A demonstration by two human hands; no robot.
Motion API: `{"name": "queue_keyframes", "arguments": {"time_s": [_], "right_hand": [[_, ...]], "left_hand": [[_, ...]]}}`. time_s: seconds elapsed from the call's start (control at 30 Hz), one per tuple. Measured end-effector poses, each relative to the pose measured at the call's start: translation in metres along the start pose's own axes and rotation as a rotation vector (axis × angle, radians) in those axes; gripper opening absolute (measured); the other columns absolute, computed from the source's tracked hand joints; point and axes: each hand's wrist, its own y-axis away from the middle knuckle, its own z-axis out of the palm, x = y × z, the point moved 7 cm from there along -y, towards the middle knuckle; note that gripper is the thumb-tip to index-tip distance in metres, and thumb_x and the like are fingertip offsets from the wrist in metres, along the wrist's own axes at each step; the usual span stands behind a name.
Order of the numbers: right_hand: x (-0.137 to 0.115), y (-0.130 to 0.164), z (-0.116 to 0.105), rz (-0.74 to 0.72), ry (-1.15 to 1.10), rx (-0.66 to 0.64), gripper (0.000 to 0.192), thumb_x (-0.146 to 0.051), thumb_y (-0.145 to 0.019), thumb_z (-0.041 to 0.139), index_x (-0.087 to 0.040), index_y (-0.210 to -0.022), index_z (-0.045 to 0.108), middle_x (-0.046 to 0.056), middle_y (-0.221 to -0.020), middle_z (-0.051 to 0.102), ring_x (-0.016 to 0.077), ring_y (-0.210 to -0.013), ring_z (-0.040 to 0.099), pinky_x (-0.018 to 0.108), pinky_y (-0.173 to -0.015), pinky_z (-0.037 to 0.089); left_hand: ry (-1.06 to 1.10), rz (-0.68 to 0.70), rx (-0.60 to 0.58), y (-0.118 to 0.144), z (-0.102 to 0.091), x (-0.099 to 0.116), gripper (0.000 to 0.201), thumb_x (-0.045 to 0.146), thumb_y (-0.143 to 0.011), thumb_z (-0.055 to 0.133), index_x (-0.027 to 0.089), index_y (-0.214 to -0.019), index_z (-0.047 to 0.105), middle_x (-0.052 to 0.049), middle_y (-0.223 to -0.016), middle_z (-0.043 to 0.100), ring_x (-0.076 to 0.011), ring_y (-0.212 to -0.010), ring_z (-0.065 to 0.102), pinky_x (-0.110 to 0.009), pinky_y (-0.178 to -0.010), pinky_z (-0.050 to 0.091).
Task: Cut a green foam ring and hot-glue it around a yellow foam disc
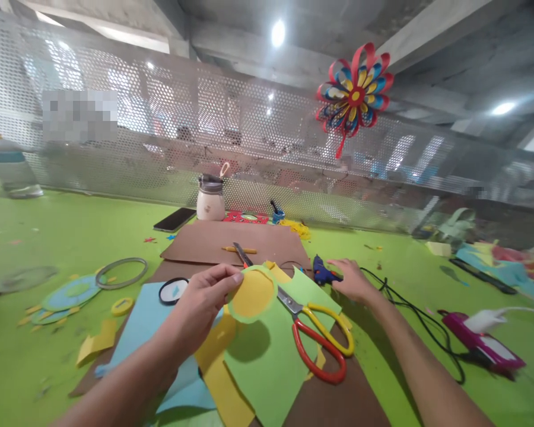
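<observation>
My left hand point(207, 296) pinches a round cut-out point(252, 294), yellow in the middle with a green rim, and holds it up above sheets of green paper point(271, 356), yellow paper point(218, 373) and blue paper point(142, 320). My right hand point(351, 279) reaches to the blue glue gun point(323, 271) and touches its rear end; whether it grips it I cannot tell. Scissors point(320, 341) with red and yellow handles lie on the green sheet between my hands.
Brown card point(231, 243) carries a pencil point(239, 249). A jar point(210, 198), a phone point(175, 219) and paper scraps lie further back by a perforated metal screen. A ring point(121, 273) and blue discs point(69, 293) lie left. A black cable point(427, 326) and a pink device point(480, 347) lie right. A paper pinwheel point(355, 95) hangs above.
</observation>
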Motion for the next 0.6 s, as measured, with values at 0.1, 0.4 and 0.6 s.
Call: {"name": "queue_keyframes", "arguments": {"time_s": [0.1,0.4,0.6], "right_hand": [[-0.035,0.011,-0.02,-0.014,-0.193,0.056,0.025,-0.027,-0.089,0.055,-0.018,-0.112,0.056,0.007,-0.118,0.058,0.0218,-0.099,0.059,0.043,-0.083,0.049],[-0.171,0.068,-0.031,-0.202,-0.815,-0.282,0.026,-0.032,-0.085,0.057,-0.018,-0.108,0.06,0.007,-0.101,0.066,0.0183,-0.092,0.063,0.032,-0.079,0.052],[-0.181,0.07,-0.022,-0.157,-0.983,-0.3,0.018,-0.031,-0.084,0.057,-0.017,-0.095,0.062,0.004,-0.089,0.065,0.0154,-0.08,0.061,0.029,-0.072,0.05]], "left_hand": [[-0.042,0.008,0.002,0.0,0.0,-0.001,0.017,0.034,-0.077,0.061,0.017,-0.074,0.063,0.0,-0.066,0.061,-0.012,-0.061,0.054,-0.023,-0.058,0.04],[-0.205,0.083,-0.007,0.004,0.008,0.0,0.019,0.036,-0.076,0.061,0.018,-0.073,0.064,-0.001,-0.067,0.059,-0.0136,-0.062,0.051,-0.023,-0.056,0.04],[-0.21,0.114,-0.007,0.006,0.011,0.004,0.016,0.033,-0.075,0.062,0.018,-0.069,0.065,0.003,-0.059,0.054,-0.0105,-0.056,0.045,-0.02,-0.051,0.036]]}}
